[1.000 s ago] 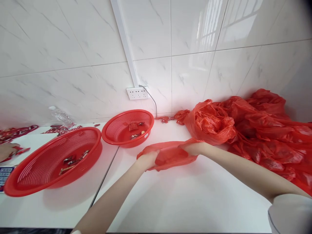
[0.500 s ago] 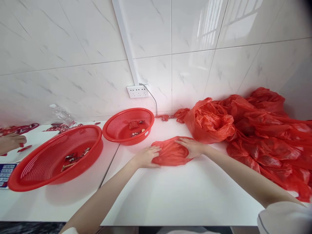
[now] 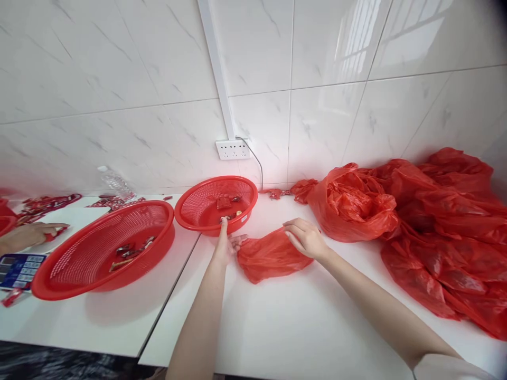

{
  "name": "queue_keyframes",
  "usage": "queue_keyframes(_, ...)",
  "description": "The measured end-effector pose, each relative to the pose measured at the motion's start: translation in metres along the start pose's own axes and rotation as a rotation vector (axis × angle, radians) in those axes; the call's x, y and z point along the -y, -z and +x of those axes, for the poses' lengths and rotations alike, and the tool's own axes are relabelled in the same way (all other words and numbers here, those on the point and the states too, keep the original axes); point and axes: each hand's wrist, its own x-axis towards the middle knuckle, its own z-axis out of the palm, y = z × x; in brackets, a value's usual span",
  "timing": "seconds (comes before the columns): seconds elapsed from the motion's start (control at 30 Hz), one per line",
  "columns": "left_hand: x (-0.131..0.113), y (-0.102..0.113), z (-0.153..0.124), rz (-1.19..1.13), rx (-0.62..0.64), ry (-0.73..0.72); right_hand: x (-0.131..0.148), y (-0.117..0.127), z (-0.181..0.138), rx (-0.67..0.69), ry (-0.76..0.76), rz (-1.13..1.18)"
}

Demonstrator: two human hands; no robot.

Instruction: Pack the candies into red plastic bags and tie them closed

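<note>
A: Could our red plastic bag [image 3: 273, 257], near the left edge of the worktop [image 3: 293, 322], slip?

B: Yes, from one-sided support: our left hand [image 3: 227, 248] is spread wide, our right hand [image 3: 307, 240] curls over it, both holds unclear.

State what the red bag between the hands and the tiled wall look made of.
Red bag: thin, faintly shiny film, probably plastic, since it drapes in fine creases. Wall: glossy tile with grey veining, perhaps glazed ceramic; it shows bright reflections.

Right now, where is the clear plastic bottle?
In the head view, the bottle is at left, behind the large red basket, near the tiled wall.
</note>
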Motion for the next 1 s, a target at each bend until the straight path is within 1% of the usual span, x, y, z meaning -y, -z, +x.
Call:
queue_keyframes(0.03, -0.002, -0.001, 0.002, -0.092, 0.028, 0.019, 0.007, 0.002, 0.011, -0.056, 0.000, 0.031)
queue_keyframes(0.07, -0.003, -0.002, 0.003, -0.175, 0.055, -0.002, 0.013, 0.005, 0.022, -0.107, -0.010, 0.069)
queue_keyframes(0.17, -0.001, -0.003, 0.008, -0.350, 0.087, -0.128, 0.029, 0.014, 0.047, -0.227, -0.084, 0.197)
queue_keyframes(0.23, 0.005, -0.004, 0.009, -0.381, 0.072, -0.166, 0.033, 0.019, 0.057, -0.265, -0.140, 0.257)
queue_keyframes(0.3, 0.012, -0.005, 0.009, -0.375, 0.071, -0.162, 0.033, 0.022, 0.060, -0.263, -0.175, 0.281)
queue_keyframes(0.37, 0.019, -0.008, 0.006, -0.369, 0.100, -0.161, 0.028, 0.024, 0.058, -0.217, -0.193, 0.263)
queue_keyframes(0.5, 0.026, -0.015, -0.007, -0.332, 0.182, -0.208, 0.013, 0.025, 0.051, -0.067, -0.215, 0.174)
queue_keyframes(0.63, 0.027, -0.022, -0.022, -0.286, 0.212, -0.201, 0.001, 0.023, 0.048, -0.006, -0.236, 0.025)
queue_keyframes(0.8, 0.030, -0.031, -0.036, -0.219, 0.251, -0.171, -0.003, 0.009, 0.044, 0.096, -0.243, -0.227)
queue_keyframes(0.9, 0.035, -0.034, -0.039, -0.169, 0.274, -0.161, -0.007, -0.003, 0.038, 0.182, -0.252, -0.270)
queue_keyframes(1.0, 0.043, -0.036, -0.040, -0.119, 0.324, -0.135, -0.013, -0.010, 0.033, 0.272, -0.267, -0.299)
